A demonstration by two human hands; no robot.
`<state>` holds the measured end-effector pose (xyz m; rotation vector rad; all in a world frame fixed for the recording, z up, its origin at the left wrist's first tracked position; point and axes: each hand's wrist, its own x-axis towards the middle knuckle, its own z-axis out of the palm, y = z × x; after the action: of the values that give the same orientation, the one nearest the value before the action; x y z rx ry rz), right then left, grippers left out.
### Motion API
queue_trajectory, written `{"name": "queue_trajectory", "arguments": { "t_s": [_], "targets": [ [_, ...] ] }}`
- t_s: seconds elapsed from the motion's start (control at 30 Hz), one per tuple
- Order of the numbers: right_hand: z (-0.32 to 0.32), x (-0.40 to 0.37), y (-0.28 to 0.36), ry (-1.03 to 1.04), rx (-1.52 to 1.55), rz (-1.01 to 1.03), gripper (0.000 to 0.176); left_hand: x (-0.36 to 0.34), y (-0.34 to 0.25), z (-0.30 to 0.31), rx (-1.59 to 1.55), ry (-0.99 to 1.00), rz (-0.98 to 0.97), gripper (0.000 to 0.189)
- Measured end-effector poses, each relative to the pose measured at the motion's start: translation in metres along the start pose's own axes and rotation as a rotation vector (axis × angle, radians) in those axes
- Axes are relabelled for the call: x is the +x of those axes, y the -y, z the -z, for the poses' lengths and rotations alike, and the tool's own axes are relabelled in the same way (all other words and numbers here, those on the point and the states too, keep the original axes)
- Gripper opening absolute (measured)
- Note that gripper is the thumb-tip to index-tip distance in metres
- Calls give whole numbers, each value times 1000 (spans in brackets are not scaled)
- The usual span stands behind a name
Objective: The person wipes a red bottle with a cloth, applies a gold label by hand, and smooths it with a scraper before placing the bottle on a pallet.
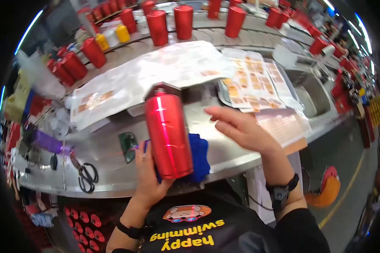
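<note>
Grasping the red bottle (169,135) low on its near end, your left hand (150,179) is the nearer of the two, touching it while your right hand (245,130) is apart from it. The bottle lies between your hands, just inward of your left fingers. Its long axis runs mostly away from you, with the narrower end pointing away and tipped a little toward your left side; the broad base is close to you, beside your left thumb. A blue cloth (200,156) shows on both sides of the bottle near that hand, though how much of it your fingers hold is hidden.

Your left forearm comes in from below, with the fingers up along the bottle's outer side. Your right hand is released, with nothing seen in it: it is raised off to the bottle's other side, fingertips pointing across toward the bottle, fingers loosely bent. Beyond your right hand are the patterned sheets (255,82); outward of your left hand, the scissors (87,175) lie on the counter (114,181).
</note>
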<state>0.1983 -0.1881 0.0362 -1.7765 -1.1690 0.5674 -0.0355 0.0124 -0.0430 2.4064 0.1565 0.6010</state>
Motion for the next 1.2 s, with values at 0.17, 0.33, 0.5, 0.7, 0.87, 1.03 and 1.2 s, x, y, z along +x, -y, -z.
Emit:
{"name": "queue_trajectory", "arguments": {
  "t_s": [0.17, 0.33, 0.5, 0.7, 0.87, 1.03, 1.2],
  "targets": [
    [102, -5, -63, -183, -539, -179, 32, 1, -1, -6, -18, -67, -13, 87],
    [198, 12, -157, -79, -990, -504, 35, 3, -4, -3, -29, -72, 21, 83],
    [233, 34, -204, -10, -959, -484, 40, -2, -1, -1, 44, -30, 53, 92],
    [260, 75, -211, 31, -974, -521, 33, -10, 8, -3, 41, -24, 67, 98],
    [247, 72, -164, 125, -934, -522, 28, -12, 8, -2, -24, -19, 116, 98],
    [210, -7, -124, 173, -929, -353, 29, -12, 7, -3, -90, -23, 142, 95],
    [165, -66, -120, -96, -974, -242, 29, -16, 11, -3, -16, -20, 132, 95]
  ]
}}
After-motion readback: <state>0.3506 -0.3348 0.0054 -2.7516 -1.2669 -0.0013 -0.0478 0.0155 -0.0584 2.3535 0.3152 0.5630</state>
